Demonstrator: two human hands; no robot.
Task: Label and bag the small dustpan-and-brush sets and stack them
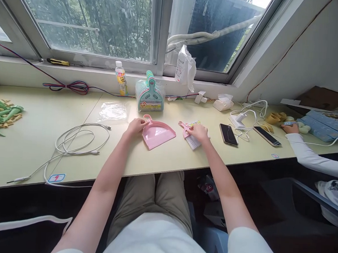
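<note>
Behind the pink dustpan (157,135), stacked dustpans (151,92) in clear wrap (138,88).

bright daylight from window (160,28), stretched edges

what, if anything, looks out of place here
The white cable at left looks untidy: it lies in loose loops, part drooping past the front edge of the table. Nothing looks spilled, and the pink dustpan and brush show no visible damage.
</note>
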